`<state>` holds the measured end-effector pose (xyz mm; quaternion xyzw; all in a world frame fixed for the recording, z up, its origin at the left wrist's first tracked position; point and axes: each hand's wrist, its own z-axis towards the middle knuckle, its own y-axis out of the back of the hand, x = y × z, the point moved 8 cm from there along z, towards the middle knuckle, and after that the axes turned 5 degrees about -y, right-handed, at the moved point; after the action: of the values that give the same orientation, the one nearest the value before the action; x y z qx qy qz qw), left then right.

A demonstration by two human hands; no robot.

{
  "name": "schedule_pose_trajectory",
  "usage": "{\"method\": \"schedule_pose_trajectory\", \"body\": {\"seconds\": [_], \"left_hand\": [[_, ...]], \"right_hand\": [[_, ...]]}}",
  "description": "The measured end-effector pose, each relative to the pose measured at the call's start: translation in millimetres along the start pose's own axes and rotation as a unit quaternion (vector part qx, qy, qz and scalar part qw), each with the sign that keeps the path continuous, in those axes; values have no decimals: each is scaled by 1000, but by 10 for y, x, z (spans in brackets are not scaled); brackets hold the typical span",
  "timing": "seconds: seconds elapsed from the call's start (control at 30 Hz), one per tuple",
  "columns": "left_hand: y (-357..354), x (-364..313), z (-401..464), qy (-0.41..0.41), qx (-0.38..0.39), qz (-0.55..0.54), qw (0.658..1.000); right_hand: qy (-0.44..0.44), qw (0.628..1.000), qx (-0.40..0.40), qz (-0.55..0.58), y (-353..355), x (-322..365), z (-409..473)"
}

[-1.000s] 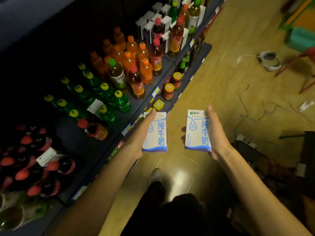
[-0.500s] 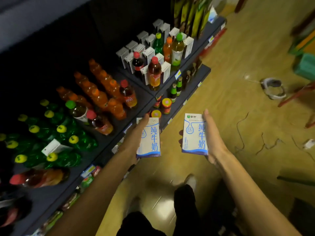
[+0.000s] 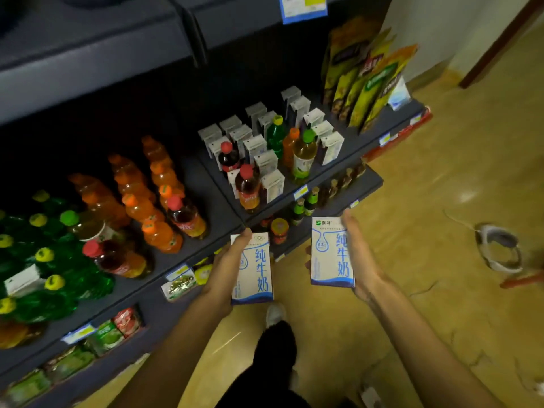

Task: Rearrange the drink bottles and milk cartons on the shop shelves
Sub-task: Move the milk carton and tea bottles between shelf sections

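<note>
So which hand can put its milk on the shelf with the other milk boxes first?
Probably the left hand: it holds its milk carton nearer the shelved cartons. The right hand is farther out.

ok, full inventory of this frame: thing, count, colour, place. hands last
milk cartons in hand: 2, white and blue, one per hand, over the aisle
shelved cartons: about fifteen, white-grey, upright, right shelf section
orange bottles: roughly a dozen, orange, middle of the shelf
green bottles: many, green with yellow caps, far left
red-capped bottles: about four, dark or amber, scattered among the rest
snack bags: several, yellow-green, far right end
small bottles and jars: several, lower shelf
floor: wooden, tan
left hand: holds left carton
right hand: holds right carton
</note>
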<state>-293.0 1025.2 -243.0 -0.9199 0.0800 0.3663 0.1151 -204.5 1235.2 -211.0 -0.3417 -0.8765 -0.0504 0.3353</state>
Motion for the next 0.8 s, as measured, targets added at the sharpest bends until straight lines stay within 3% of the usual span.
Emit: {"method": "schedule_pose_trajectory", "body": {"seconds": [0.3,0.5,0.63,0.8], "left_hand": [[-453,-463,672,-4,38,-83,996],[-666,-605,839,-7,-8,-63,998],[-1098,-731,910,-10,14,-64,998],[-1664,-926,1088,-26,-18,-73,997]], "right_hand": [[-19,999,-9,-47,90,727,865],[-16,998,-5,-61,274,1197,1176],[-20,998,17,-57,420,1504,1379],[-29,994,47,-97,676,1847,1635]]}}
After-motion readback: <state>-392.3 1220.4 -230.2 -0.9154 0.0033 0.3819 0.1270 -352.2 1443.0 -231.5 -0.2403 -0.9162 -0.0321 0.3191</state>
